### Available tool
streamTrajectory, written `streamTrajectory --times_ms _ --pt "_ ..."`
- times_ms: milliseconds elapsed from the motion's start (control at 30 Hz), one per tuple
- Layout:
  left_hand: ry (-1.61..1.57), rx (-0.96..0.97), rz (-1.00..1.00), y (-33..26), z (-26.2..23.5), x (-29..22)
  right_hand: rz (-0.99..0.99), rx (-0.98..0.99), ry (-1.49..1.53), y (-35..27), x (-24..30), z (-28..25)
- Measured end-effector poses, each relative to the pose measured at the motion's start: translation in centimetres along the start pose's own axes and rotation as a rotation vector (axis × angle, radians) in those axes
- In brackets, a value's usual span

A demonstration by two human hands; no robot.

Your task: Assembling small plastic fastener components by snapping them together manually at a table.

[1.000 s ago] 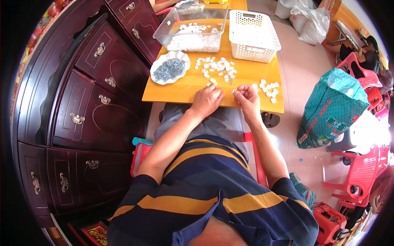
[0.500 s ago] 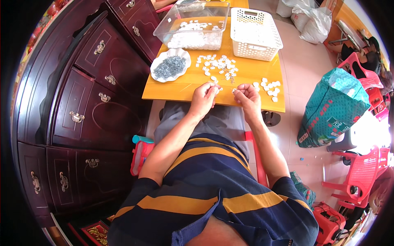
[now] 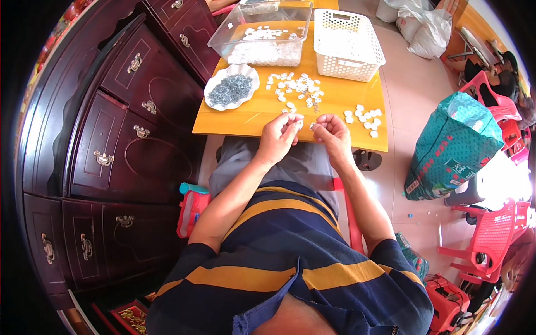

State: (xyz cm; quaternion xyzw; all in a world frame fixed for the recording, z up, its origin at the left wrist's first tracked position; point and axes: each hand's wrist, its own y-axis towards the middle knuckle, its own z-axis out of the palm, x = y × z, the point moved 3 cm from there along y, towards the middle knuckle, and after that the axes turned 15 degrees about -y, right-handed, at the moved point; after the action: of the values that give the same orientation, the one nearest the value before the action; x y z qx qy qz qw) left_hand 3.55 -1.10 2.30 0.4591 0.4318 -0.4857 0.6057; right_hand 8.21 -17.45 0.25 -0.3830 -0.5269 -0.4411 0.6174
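Note:
Over the near edge of the wooden table point(image 3: 223, 121), my left hand point(image 3: 277, 137) pinches a small white plastic piece point(image 3: 300, 123) between thumb and fingertips. Facing it, a short gap away, my right hand point(image 3: 335, 137) is closed on another small white piece point(image 3: 312, 126). Just beyond my hands lies a loose spread of white plastic pieces point(image 3: 302, 85), with a few thin metal bits point(image 3: 316, 105) at its near side. A second cluster of white pieces point(image 3: 365, 117) sits to the right. Left of the spread, a scalloped white bowl point(image 3: 252, 96) holds many grey metal bits point(image 3: 230, 89).
A clear plastic bin point(image 3: 221, 43) with white pieces and a perforated white basket point(image 3: 345, 70) stand at the table's far side. Dark wooden drawers point(image 3: 131, 151) line the left. A teal woven bag point(image 3: 449, 148) and red plastic chairs point(image 3: 497, 226) are on the right.
My hands have come closer together. The right hand has shifted left with its white piece, and the left hand slightly right.

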Motion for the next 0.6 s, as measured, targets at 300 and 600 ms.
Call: streamTrajectory --times_ms 300,600 --pt "0.068 -0.043 0.132 -0.08 0.1 -0.57 0.005 0.051 0.005 -0.2 -0.16 0.52" --pt "0.074 -0.032 0.106 -0.28 0.21 -0.63 0.0 0.059 0.004 -0.17 -0.34 0.56"
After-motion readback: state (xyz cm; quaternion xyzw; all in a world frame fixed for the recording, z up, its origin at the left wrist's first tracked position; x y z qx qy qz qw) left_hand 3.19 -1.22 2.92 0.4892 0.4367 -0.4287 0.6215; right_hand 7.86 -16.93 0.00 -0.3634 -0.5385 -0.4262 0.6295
